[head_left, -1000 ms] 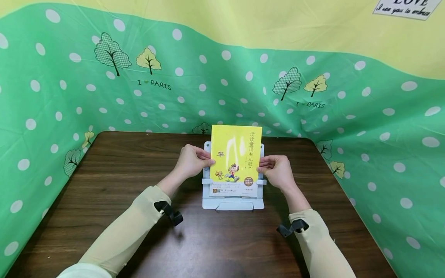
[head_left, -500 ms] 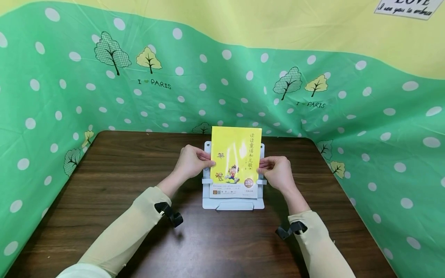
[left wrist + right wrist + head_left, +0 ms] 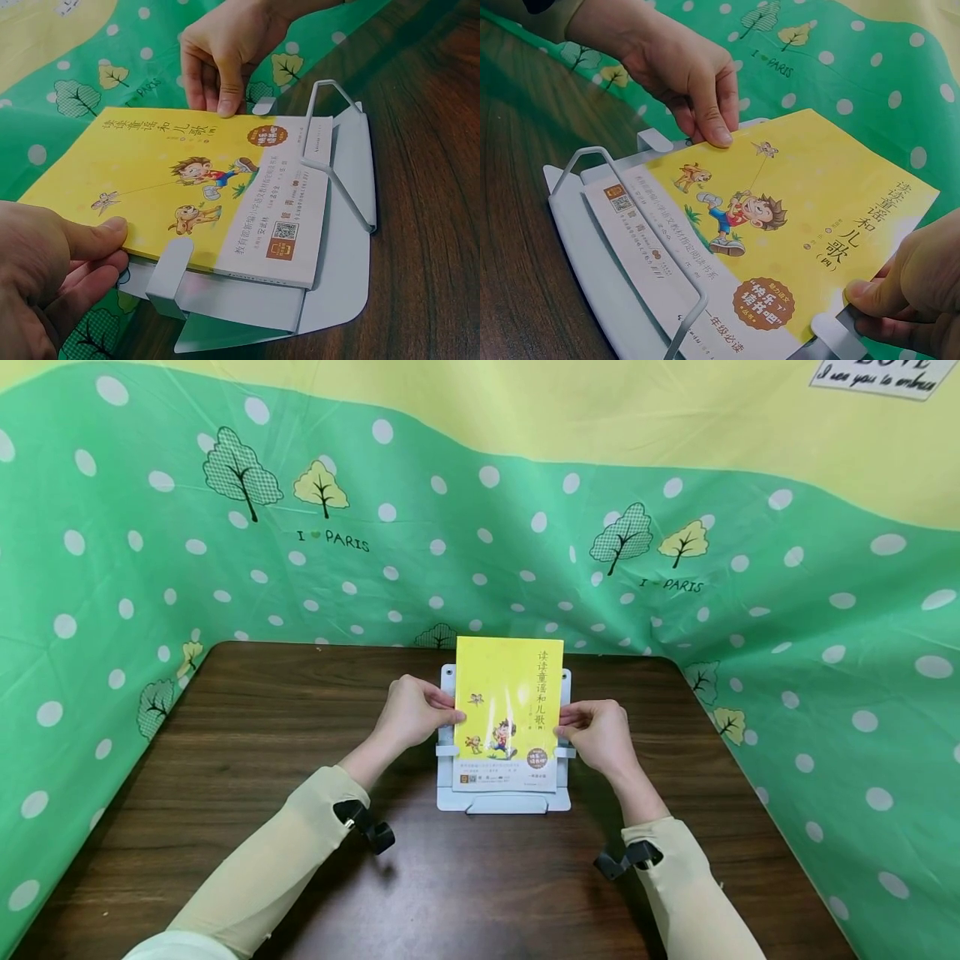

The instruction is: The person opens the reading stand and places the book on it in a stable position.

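A yellow book (image 3: 501,702) with a cartoon boy on its cover leans upright on a white book stand (image 3: 445,793). My left hand (image 3: 417,711) pinches the book's left edge, thumb on the cover and fingers behind. On the opposite edge, my right hand (image 3: 600,732) pinches it the same way, just above the side clip. In the left wrist view a side clip (image 3: 172,274) laps over the book's edge near my left hand (image 3: 56,274). A wire bar (image 3: 690,319) of the stand crosses before the book's lower part in the right wrist view.
The stand rests on a dark wood-grain table (image 3: 480,877). Behind and at both sides hangs a green and yellow cloth (image 3: 405,510) with white dots and printed trees. Each wrist wears a black strap mount (image 3: 366,827).
The book has slid slightly down on the stand, its bottom edge now nearer the stand's base. Both hands have sunk a little with it, keeping their hold.
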`<action>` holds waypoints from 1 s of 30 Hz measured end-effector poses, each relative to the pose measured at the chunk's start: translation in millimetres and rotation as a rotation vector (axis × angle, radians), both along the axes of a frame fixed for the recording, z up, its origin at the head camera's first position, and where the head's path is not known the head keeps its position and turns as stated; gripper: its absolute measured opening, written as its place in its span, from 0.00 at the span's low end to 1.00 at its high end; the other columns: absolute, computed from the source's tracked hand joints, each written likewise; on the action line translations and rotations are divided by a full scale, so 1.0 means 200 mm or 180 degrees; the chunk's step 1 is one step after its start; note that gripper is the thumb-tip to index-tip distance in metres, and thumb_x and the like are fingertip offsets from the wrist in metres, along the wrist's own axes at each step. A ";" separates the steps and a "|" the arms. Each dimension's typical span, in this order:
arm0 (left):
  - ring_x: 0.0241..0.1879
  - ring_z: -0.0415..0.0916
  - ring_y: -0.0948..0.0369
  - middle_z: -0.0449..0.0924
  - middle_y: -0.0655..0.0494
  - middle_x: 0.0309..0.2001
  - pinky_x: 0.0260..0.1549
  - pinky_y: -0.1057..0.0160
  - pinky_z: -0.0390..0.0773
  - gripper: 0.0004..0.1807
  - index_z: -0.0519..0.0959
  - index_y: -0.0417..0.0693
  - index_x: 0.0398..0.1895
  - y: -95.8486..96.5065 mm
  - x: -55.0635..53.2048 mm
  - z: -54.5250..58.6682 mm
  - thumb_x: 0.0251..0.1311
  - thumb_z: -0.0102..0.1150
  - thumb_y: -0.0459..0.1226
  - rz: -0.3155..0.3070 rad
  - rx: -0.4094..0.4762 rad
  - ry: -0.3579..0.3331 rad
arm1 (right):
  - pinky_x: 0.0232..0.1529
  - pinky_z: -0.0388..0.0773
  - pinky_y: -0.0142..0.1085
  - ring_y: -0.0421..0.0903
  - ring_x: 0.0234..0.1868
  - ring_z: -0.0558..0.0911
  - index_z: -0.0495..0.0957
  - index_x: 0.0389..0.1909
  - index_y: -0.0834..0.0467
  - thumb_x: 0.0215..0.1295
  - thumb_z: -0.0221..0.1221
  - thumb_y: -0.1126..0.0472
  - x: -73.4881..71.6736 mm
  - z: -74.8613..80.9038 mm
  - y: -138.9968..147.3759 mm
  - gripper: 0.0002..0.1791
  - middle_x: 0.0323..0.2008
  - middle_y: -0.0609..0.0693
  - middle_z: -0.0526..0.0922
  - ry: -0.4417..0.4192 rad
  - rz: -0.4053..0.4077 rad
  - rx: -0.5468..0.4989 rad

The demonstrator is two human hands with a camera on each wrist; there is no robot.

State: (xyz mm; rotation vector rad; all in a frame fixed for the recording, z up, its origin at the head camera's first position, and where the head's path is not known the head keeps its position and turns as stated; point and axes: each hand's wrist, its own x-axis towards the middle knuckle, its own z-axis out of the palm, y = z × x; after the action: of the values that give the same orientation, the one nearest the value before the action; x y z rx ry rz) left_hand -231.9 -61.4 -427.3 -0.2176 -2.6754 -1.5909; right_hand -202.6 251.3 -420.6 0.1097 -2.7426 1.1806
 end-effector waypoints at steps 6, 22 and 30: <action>0.28 0.85 0.60 0.87 0.60 0.26 0.25 0.61 0.84 0.10 0.91 0.48 0.30 0.00 0.01 0.00 0.51 0.86 0.40 -0.0007 0.0002 -0.0003 | 0.36 0.86 0.42 0.51 0.35 0.86 0.89 0.46 0.64 0.60 0.75 0.71 0.01 0.01 0.00 0.13 0.39 0.57 0.88 -0.0044 -0.0011 0.0009; 0.28 0.85 0.60 0.87 0.60 0.28 0.27 0.62 0.84 0.10 0.92 0.48 0.33 -0.01 0.02 0.01 0.51 0.86 0.40 0.0012 -0.0049 0.0036 | 0.36 0.87 0.41 0.51 0.36 0.86 0.89 0.46 0.64 0.60 0.76 0.70 0.01 0.01 0.00 0.13 0.39 0.57 0.88 -0.0015 0.0007 -0.0012; 0.28 0.85 0.60 0.87 0.61 0.28 0.26 0.61 0.84 0.10 0.92 0.49 0.32 -0.02 0.03 0.00 0.51 0.86 0.40 0.0064 -0.0039 0.0086 | 0.36 0.86 0.38 0.51 0.37 0.87 0.89 0.46 0.64 0.61 0.75 0.70 0.03 0.01 0.02 0.12 0.39 0.57 0.88 0.0015 0.0077 -0.0006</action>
State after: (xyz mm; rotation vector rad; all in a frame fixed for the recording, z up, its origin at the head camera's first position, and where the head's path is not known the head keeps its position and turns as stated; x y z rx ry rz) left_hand -225.4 -66.1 -427.2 -0.2104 -2.6591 -1.5552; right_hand -197.5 255.0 -418.7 0.1456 -2.7436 1.1875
